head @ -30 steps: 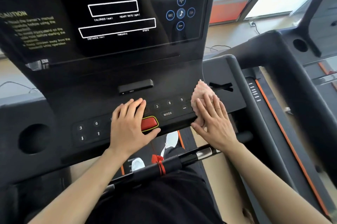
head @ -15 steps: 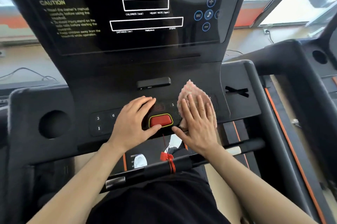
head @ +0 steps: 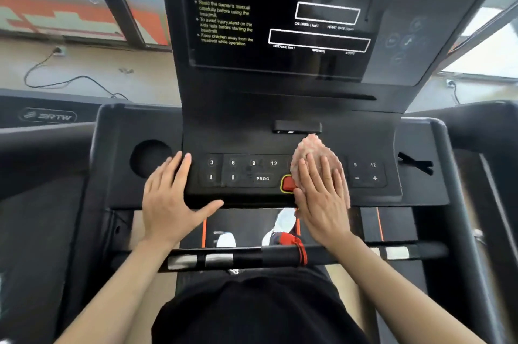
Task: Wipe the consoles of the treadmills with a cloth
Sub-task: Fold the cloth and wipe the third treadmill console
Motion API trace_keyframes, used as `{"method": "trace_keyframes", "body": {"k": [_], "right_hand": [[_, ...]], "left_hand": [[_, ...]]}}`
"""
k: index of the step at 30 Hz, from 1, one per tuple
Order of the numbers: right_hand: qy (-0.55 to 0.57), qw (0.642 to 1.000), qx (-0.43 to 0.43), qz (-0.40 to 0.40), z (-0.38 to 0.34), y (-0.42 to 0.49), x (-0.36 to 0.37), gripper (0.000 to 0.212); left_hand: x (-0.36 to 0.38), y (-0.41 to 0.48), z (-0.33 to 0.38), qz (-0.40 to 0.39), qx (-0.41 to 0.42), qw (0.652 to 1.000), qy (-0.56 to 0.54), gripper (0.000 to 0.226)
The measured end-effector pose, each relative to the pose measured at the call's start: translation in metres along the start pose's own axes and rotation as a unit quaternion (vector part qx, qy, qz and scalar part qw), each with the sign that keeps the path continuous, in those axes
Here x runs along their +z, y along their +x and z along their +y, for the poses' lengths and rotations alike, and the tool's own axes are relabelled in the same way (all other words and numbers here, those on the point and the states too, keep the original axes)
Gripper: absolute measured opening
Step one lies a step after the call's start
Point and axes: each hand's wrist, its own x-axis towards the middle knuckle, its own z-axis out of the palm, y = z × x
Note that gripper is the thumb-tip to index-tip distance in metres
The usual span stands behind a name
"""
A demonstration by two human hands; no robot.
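Observation:
A black treadmill console (head: 252, 130) fills the middle of the head view, with a dark display (head: 280, 21) above and a button panel (head: 241, 171) below. A pink cloth (head: 311, 153) lies on the panel's centre, partly covering the red stop button (head: 287, 183). My right hand (head: 322, 198) presses flat on the cloth, fingers together. My left hand (head: 171, 198) rests flat on the console's left front edge, fingers spread, thumb under the lip, holding nothing.
A round cup holder (head: 150, 158) sits left of the panel. A black handlebar with silver grips (head: 218, 259) and a red safety clip (head: 297, 245) crosses in front of me. Neighbouring treadmill frames stand at both sides; windows and floor cables (head: 70, 83) lie beyond.
My right hand has slid the cloth leftward along the button panel onto the red stop button. My left hand has moved left off the button to the console's edge. The view has turned left.

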Motion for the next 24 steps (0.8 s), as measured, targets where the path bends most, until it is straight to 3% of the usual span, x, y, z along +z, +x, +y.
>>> {"method": "trace_keyframes", "body": {"k": [10, 18, 22, 24], "right_hand": [[-0.024, 0.999, -0.023, 0.02, -0.08, 0.019, 0.003, 0.067], [0.021, 0.982, -0.189, 0.003, -0.147, 0.04, 0.006, 0.059], [0.135, 0.942, -0.306, -0.001, -0.182, 0.038, 0.012, 0.049], [0.242, 0.925, -0.291, -0.042, -0.181, 0.024, 0.002, 0.041]], "left_hand": [[0.001, -0.001, -0.008, 0.026, 0.011, 0.999, -0.038, 0.108], [-0.005, -0.007, -0.034, -0.039, 0.076, 0.991, -0.104, 0.106], [-0.017, -0.021, -0.054, -0.046, 0.064, 0.976, -0.203, 0.099], [-0.03, -0.037, -0.063, -0.051, 0.055, 0.976, -0.206, 0.093]]}}
